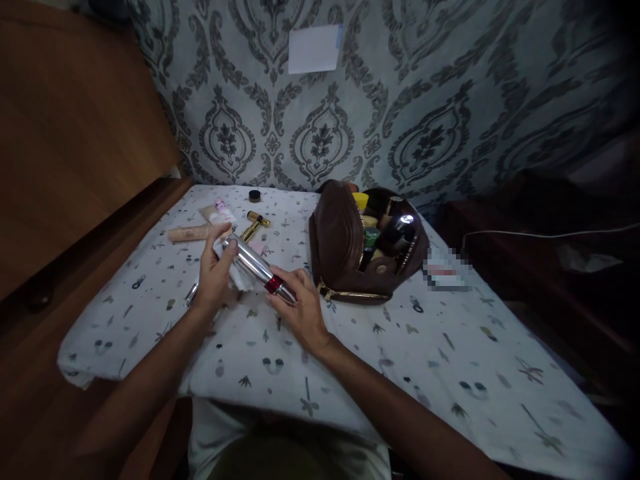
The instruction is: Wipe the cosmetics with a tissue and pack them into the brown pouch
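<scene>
A silver cylinder with a red band (254,264) is held between my two hands above the table. My left hand (215,270) grips its upper left end, with a white cloth or tissue (242,279) beneath. My right hand (301,308) is closed round the tapered lower right end, past the red band. Behind my left hand lie a peach tube (187,233), a pale tube (220,213) and gold-and-black cosmetic tubes (253,228). A small silver item (191,294) rests beside my left wrist.
A brown zippered bag (337,233) stands open at the right, filled with several cosmetics. Farther back is a small black-lidded jar (255,196). The patterned cloth (350,373) covers the table, which meets a wallpapered wall. A blurred-out item (447,271) lies right of the bag.
</scene>
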Motion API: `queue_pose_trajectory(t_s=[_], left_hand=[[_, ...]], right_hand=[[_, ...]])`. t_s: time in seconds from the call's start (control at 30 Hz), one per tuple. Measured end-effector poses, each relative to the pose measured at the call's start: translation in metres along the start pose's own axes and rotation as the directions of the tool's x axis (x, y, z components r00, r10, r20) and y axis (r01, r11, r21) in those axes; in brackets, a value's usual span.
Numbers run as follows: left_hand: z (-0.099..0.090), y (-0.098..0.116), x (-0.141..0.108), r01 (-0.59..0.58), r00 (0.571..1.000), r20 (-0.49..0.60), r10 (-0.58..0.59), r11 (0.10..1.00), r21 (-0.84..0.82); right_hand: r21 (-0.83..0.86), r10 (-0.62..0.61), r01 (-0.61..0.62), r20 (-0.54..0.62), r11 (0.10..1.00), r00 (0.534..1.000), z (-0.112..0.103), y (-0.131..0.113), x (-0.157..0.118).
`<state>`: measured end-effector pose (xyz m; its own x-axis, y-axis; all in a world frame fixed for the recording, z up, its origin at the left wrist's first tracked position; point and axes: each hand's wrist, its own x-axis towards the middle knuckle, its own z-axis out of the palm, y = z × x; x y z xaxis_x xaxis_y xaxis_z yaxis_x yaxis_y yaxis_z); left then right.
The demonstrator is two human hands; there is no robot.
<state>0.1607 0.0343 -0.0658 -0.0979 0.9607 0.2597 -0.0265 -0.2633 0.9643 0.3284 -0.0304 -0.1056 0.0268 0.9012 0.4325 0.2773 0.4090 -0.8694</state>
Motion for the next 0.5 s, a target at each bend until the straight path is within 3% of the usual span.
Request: queue_pose_trajectory(t_s=[0.1,0.2,0.3,0.5], left_hand=[[-0.001,0.005,0.006,0.063,0.993,-0.096,-0.074,0.991,-0.116],[0.0,0.007,0.009,0.11,0.985,-0.121,-0.123,0.988,-0.109],[-0.002,0.006,0.011,0.125,0.986,-0.1,-0.131,0.99,-0.062],[-0.001,0.007,0.01,0.124,0.99,-0.064,-0.128,0.99,-0.062]], right_hand=[[0.029,0.026,-0.025,-0.035,0.999,0.999,0.001,-0.002,0.001],[0.184,0.152,-0.127,-0.13,0.975,0.98,0.003,-0.003,0.003],[0.385,0.284,-0.215,-0.133,0.898,0.949,0.004,-0.003,0.007],[0.556,0.354,-0.227,-0.131,0.8,0.926,0.001,-0.009,0.013]])
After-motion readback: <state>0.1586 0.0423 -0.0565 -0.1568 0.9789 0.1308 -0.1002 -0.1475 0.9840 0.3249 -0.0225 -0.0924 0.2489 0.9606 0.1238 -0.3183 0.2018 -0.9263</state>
